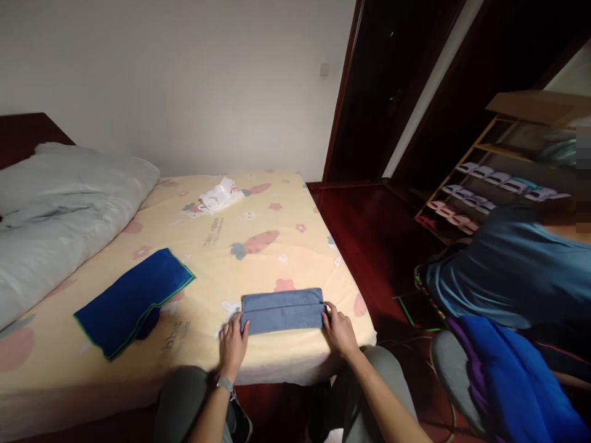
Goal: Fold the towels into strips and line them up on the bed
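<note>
A grey-blue cloth (282,320), folded into a long flat strip, lies near the front edge of the bed. A crease or fold edge runs along its length. At the strip's left end, my left hand (233,344) has the edge between thumb and index finger, its other fingers resting on the sheet. My right hand (340,331) pinches the right end between thumb and forefinger. To the left lies a dark blue cloth (133,301) with green edging, loosely folded, with one part sticking out underneath.
A crumpled white plastic bag (221,195) and a grey quilt (69,203) are on the patterned bed sheet (305,258). On the right, a person in a blue-grey shirt (512,264) bends near bright blue fabric (512,375). Behind stands a rack (480,147) of slippers.
</note>
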The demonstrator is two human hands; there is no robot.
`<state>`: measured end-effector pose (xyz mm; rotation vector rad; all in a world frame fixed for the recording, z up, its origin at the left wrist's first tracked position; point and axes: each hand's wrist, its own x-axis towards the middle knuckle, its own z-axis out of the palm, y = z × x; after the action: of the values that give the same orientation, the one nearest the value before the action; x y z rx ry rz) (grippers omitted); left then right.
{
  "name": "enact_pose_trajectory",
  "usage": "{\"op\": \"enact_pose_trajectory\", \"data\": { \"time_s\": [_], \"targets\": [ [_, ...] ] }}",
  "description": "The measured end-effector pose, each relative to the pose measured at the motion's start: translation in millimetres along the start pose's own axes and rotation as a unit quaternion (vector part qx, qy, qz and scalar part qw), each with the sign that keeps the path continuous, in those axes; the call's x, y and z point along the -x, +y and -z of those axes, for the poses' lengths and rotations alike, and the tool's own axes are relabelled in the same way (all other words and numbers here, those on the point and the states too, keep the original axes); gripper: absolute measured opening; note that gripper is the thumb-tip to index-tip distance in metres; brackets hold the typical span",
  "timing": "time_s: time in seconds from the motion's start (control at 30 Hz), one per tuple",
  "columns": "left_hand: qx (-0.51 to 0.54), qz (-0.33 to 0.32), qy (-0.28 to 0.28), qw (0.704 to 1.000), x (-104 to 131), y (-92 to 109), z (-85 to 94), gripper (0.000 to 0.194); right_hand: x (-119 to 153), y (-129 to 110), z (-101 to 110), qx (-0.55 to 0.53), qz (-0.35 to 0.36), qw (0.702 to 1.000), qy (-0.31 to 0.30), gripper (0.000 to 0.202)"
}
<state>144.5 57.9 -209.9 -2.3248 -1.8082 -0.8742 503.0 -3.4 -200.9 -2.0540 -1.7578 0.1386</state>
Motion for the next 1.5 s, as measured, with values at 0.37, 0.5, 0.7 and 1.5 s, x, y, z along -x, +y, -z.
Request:
{"op": "enact_pose_trajectory", "data": {
  "time_s": [0.37, 0.5, 0.7, 1.5],
  "targets": [
    [-0.063, -0.287, -0.101, 0.951, -2.2, 71.0, 9.8, 0.061, 12.3, -72.5, -5.7, 0.04, 0.28, 0.959, 0.031, 0.057],
    [-0.069, -0.29, -0.125, 0.946, -2.1, 68.6, 1.8, 0.061, 16.1, -83.4, -26.8, 0.04, 0.307, 0.951, 0.011, 0.066],
    [-0.038, -0.275, -0.156, 0.948, -6.6, 54.6, 0.3, 0.062, 13.1, -72.3, -37.7, 0.033, 0.281, 0.959, -0.012, 0.067],
    [-0.034, -0.177, -0.152, 0.972, -1.3, 0.5, -2.0, 0.069, 11.4, -18.2, -21.3, 0.024, 0.189, 0.982, 0.003, 0.063]
  ]
}}
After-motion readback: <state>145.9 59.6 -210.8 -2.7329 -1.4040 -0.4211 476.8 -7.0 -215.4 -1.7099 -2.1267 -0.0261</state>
